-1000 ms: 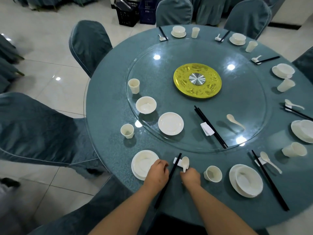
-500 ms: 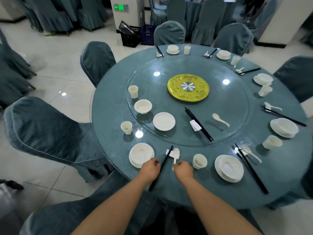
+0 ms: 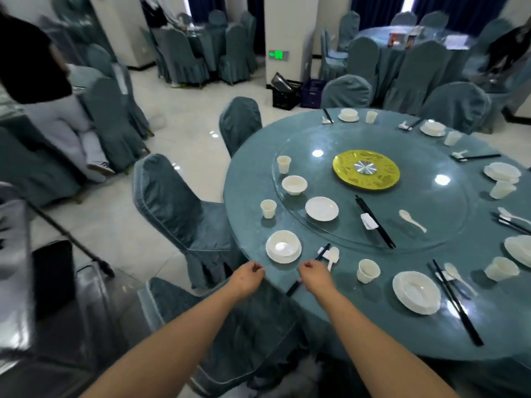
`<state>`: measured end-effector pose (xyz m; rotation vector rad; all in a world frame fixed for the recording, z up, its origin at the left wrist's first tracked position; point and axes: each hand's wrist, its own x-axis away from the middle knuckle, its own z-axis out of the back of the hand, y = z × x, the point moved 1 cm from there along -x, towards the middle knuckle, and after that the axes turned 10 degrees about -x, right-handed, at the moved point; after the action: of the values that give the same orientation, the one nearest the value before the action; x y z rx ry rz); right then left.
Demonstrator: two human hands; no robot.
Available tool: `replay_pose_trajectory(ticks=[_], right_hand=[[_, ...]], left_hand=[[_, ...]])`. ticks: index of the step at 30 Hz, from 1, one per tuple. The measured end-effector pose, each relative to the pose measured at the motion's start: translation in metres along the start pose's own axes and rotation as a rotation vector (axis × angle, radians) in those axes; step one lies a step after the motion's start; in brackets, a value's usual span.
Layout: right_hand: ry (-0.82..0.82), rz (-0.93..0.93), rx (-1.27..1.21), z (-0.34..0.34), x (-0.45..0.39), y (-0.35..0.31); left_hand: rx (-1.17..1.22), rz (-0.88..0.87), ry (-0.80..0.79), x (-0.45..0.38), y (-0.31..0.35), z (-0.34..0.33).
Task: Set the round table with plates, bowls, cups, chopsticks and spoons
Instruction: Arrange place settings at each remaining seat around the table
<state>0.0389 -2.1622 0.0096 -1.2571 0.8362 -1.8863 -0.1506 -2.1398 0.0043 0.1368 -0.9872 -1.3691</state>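
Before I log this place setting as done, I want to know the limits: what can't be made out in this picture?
Head view only:
- Right hand: covers part of the chopsticks, so whether it touches them is unclear.
- Left hand: fingers curled; anything pinched would be too small to see.
- Plate at the right edge: cut off by the frame.
- Far settings, such as the bowl: too small and soft for detail.

Both hands off the chopsticks [image 3: 309,268]; left hand [image 3: 247,278] pulled back past table edge, view swung left.
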Motion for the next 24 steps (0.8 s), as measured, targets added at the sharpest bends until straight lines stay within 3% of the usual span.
replay_pose_trajectory(ticks=[7, 12, 18, 24], right_hand=[[-0.176, 0.065, -0.159, -0.072, 0.045, -0.033], [-0.308, 0.090, -0.117, -0.159, 0.069, -0.050], [-0.322, 0.090, -0.072, -0.258, 0.088, -0.068], [-0.242, 0.091, -0.185, -0.325, 0.111, -0.098]], left_hand=[[0.130, -0.027, 0.175, 0.064, -0.064, 0.069], [0.229, 0.011, 0.253, 0.100, -0.130, 0.118], [0.285, -0.030, 0.223, 0.110, -0.204, 0.175], [0.161, -0.080, 0.130, 0.101, -0.258, 0.244]])
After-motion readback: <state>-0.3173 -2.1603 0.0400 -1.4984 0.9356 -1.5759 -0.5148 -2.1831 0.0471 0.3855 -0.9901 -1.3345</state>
